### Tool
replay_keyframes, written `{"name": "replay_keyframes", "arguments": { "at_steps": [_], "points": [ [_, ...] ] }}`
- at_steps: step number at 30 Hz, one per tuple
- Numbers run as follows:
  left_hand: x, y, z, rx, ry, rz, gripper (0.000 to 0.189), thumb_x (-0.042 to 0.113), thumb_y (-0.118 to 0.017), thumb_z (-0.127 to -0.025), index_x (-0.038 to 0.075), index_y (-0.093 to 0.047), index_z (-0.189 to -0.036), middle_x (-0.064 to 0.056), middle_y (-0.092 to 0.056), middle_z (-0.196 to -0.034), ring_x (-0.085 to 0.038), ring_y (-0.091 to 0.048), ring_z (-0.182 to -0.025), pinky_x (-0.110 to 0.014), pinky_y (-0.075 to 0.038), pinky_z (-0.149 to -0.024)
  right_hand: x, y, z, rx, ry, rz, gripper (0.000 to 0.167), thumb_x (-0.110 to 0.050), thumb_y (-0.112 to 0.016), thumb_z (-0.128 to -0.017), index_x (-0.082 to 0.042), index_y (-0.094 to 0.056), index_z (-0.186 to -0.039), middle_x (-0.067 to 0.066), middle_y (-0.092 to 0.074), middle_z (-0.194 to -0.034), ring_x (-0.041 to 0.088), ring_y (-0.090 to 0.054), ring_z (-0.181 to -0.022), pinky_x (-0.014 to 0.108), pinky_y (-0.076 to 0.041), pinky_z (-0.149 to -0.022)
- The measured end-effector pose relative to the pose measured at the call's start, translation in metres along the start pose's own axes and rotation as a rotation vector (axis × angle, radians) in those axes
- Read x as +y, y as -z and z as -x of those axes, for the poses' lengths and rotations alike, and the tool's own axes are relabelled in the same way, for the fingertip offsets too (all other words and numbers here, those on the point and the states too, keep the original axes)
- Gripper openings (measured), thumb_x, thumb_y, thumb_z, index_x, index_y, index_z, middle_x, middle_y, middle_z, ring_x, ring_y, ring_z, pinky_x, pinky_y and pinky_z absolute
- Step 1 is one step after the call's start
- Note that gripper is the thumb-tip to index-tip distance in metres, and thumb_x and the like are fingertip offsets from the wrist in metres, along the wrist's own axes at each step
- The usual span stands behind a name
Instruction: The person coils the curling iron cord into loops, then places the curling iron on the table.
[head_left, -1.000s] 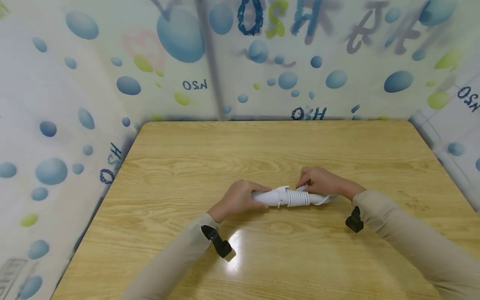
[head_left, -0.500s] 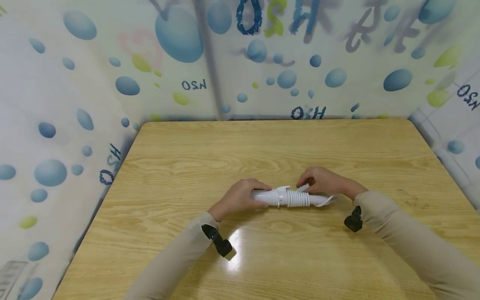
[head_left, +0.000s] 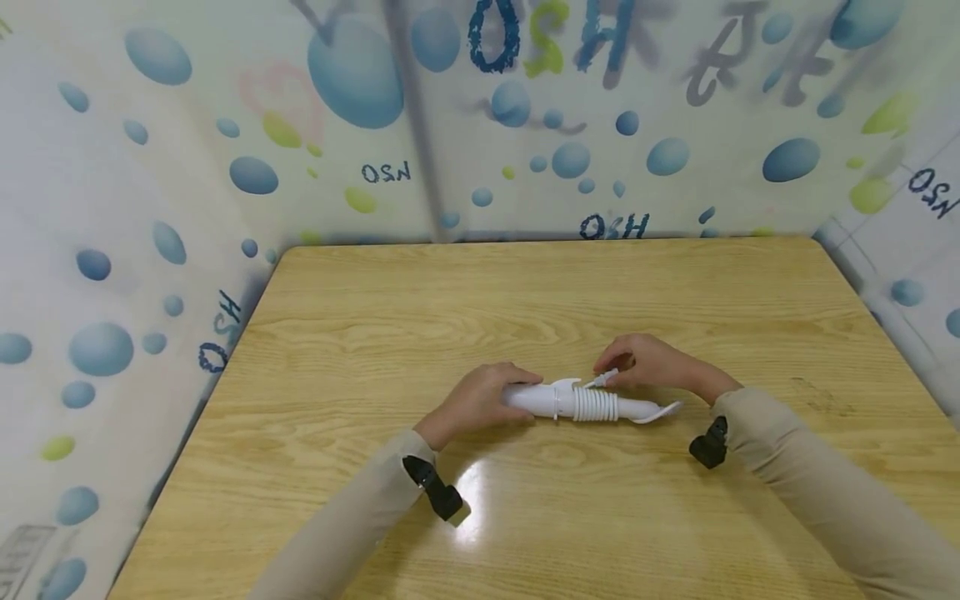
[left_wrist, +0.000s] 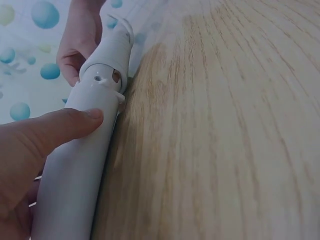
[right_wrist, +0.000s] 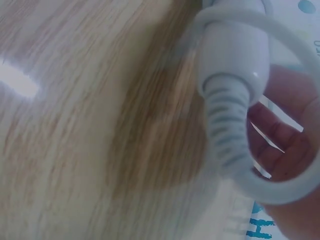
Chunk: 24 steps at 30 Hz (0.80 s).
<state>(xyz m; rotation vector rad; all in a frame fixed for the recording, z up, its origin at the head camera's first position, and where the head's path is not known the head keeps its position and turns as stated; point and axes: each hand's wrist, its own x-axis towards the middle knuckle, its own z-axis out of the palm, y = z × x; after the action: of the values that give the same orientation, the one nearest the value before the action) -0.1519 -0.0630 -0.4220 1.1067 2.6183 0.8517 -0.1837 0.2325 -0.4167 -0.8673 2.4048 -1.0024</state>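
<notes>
A white tube-shaped appliance (head_left: 536,400) lies lengthwise on the wooden table, its white cord (head_left: 596,405) wound in several turns round the narrower end. My left hand (head_left: 483,398) grips the thick end; in the left wrist view the thumb (left_wrist: 75,122) lies along the tube's top. At the wound end, my right hand (head_left: 645,362) pinches a small white plug (head_left: 603,378) at the cord's free end. In the right wrist view, a ribbed cord sleeve (right_wrist: 227,122) leaves the appliance, and the cord loops in front of my curled right fingers (right_wrist: 272,125).
The wooden table (head_left: 450,308) reaches back to a wall (head_left: 510,192) printed with blue and green drops. Black wrist cameras are strapped over both sleeves, the left camera (head_left: 435,490) and the right camera (head_left: 708,443). A glare spot lies near the left forearm.
The plug has come further into view at my right fingertips, above the cord turns. The cord loop at the far right end stands out wider. My left hand has hardly moved.
</notes>
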Motion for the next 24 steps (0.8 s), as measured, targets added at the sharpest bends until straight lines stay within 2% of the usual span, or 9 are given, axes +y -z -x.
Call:
{"name": "replay_keyframes", "arguments": {
  "at_steps": [16, 21, 24],
  "points": [
    [0.0016, -0.002, 0.0012, 0.025, -0.048, 0.009, 0.05, 0.028, -0.078, -0.072, 0.009, -0.064, -0.116, -0.002, -0.064, -0.106, -0.012, -0.057, -0.089, -0.027, -0.044, -0.075, 0.0019, 0.0024, 0.004, 0.022, -0.041, -0.084, 0.024, -0.009, -0.068, -0.082, 0.003, -0.067, -0.103, 0.012, -0.062, -0.101, 0.024, -0.059, -0.088, 0.033, -0.048, -0.077],
    [0.0036, -0.0016, 0.0013, 0.027, -0.048, 0.002, 0.05, 0.027, -0.078, -0.072, 0.009, -0.063, -0.117, -0.002, -0.064, -0.106, -0.013, -0.057, -0.09, -0.027, -0.044, -0.076, 0.0046, 0.0025, 0.0052, 0.033, -0.05, -0.111, 0.026, -0.012, -0.068, -0.082, 0.002, -0.066, -0.105, 0.013, -0.062, -0.103, 0.024, -0.059, -0.091, 0.033, -0.048, -0.078],
    [0.0049, 0.0025, 0.0015, 0.018, -0.028, 0.01, 0.052, 0.03, -0.076, -0.074, 0.009, -0.061, -0.119, -0.003, -0.063, -0.107, -0.013, -0.056, -0.093, -0.027, -0.044, -0.078, 0.0041, 0.0049, 0.007, 0.049, -0.061, -0.11, 0.028, -0.012, -0.067, -0.084, 0.002, -0.065, -0.107, 0.013, -0.062, -0.105, 0.026, -0.059, -0.094, 0.035, -0.048, -0.079]
  ]
}}
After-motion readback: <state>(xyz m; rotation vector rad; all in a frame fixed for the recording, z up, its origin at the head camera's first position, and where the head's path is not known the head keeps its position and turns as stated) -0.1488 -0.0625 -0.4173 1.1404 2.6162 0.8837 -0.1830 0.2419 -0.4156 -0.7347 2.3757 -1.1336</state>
